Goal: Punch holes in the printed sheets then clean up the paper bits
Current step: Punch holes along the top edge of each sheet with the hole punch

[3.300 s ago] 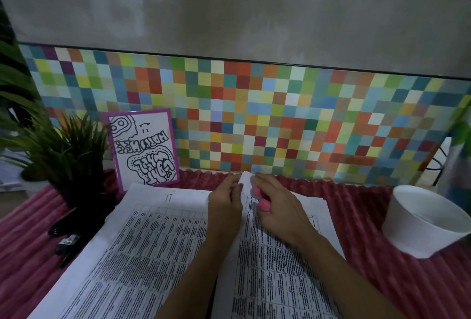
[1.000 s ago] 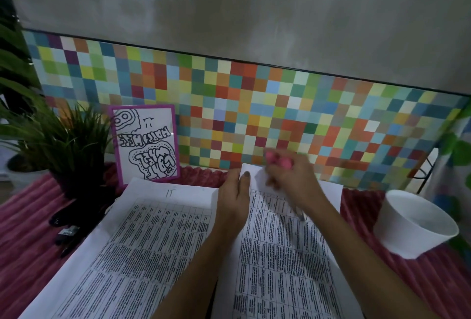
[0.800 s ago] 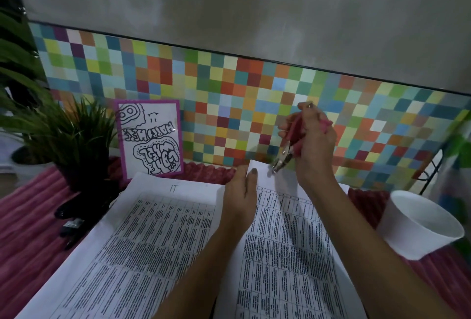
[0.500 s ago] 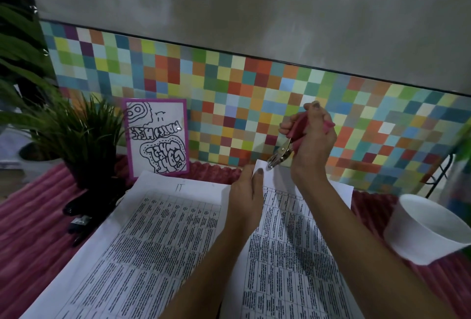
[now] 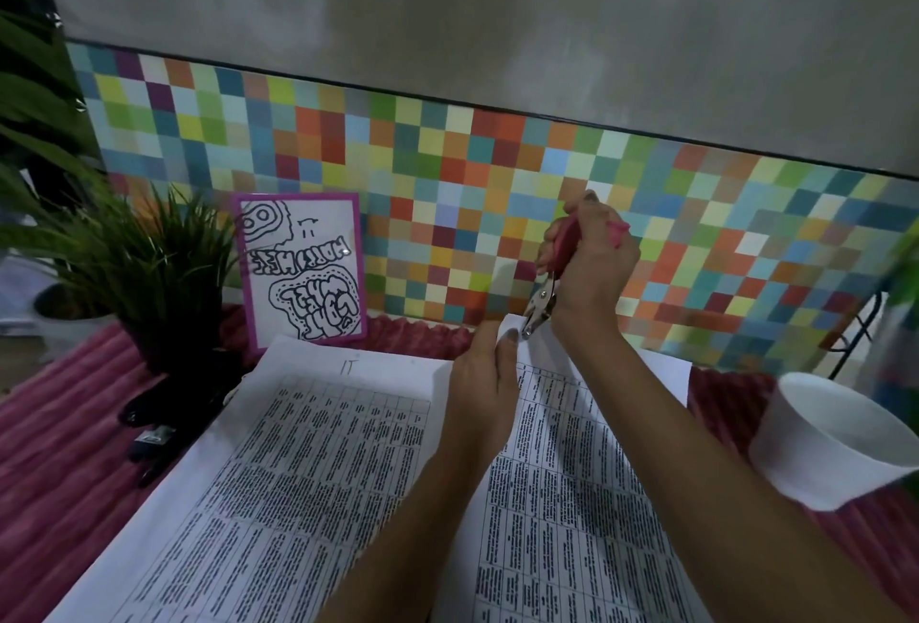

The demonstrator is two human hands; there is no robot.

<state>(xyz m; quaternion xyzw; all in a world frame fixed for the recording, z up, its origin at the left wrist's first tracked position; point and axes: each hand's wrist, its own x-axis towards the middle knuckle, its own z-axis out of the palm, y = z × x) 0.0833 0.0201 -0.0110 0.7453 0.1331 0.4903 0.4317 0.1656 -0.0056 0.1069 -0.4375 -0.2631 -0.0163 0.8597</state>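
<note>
**Punch at a top corner: punching under way, clean-up not begun**

1. Right grip point(image 5: 592, 269). My fingers are curled tight round the pink handles of the hole punch point(image 5: 542, 301), and the handles look squeezed close together. The metal nose points down and sits on the top corner of the right sheet point(image 5: 572, 473).

2. Left grip point(image 5: 485, 383). It pinches that same corner and holds it raised, with a fingertip on the paper just beside the punch nose.

3. Right sheet. It carries a printed table, lies under both my forearms and overlaps its neighbour along the middle. I see no finished hole in it, and the spot under the nose is hidden.

4. Left sheet point(image 5: 298, 448). It also carries a printed table and lies flat, with "IT" handwritten at its top. I cannot tell whether its margin has holes.

5. Paper bits. None show on the sheets or around them.

6. White bowl point(image 5: 805, 463). It stands near the right sheet's outer edge, not touching it. I judge it a likely place for the bits.

7. Table. It is covered by a pink ribbed cloth point(image 5: 59, 463) that carries everything listed here.

8. Outer items. A potted plant point(image 5: 149, 264) stands at the left with black items point(image 5: 149, 428) at its foot. A purple-bordered card point(image 5: 303, 269) leans on the tiled wall point(image 5: 447, 184).

Status, as I judge it: one corner is being punched. Any further holes, the other sheet and gathering the bits are left to do.
</note>
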